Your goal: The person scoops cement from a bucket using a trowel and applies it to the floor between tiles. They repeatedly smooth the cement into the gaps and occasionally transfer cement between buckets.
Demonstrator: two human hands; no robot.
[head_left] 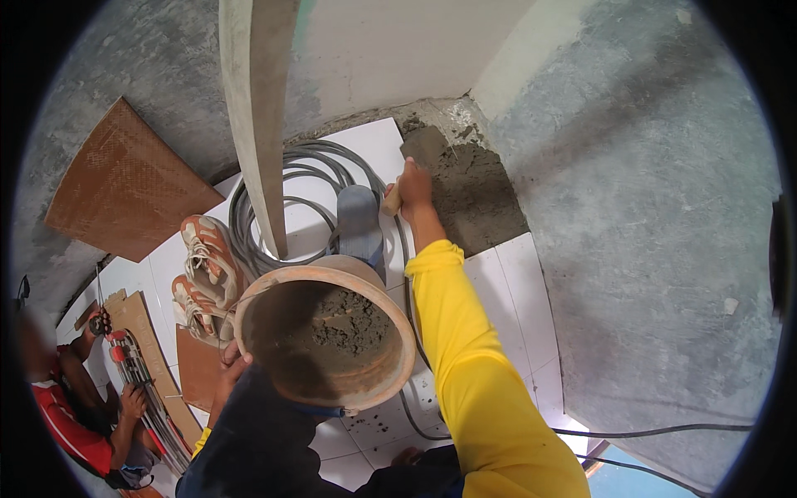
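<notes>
My right hand (415, 189) is closed round the pale wooden handle of a trowel (424, 148). The trowel's blade lies against wet grey mortar (475, 195) spread in the corner where the walls meet. At the left side of a round bucket (390, 378), my left hand (231, 365) grips the rim, its fingers partly hidden. Lumpy wet mortar (353, 319) sits inside the tilted bucket, mostly toward its right side. White floor tiles (506, 286) border the mortar patch on its near side.
Coiled grey hose (242, 224) surrounds a leaning post (253, 108). A grey sandal (359, 220) and worn orange-white shoes (207, 266) stand beyond the bucket. Brown tiles (133, 183) lean on the left wall. At lower left, a person in red (75, 423) handles long tools.
</notes>
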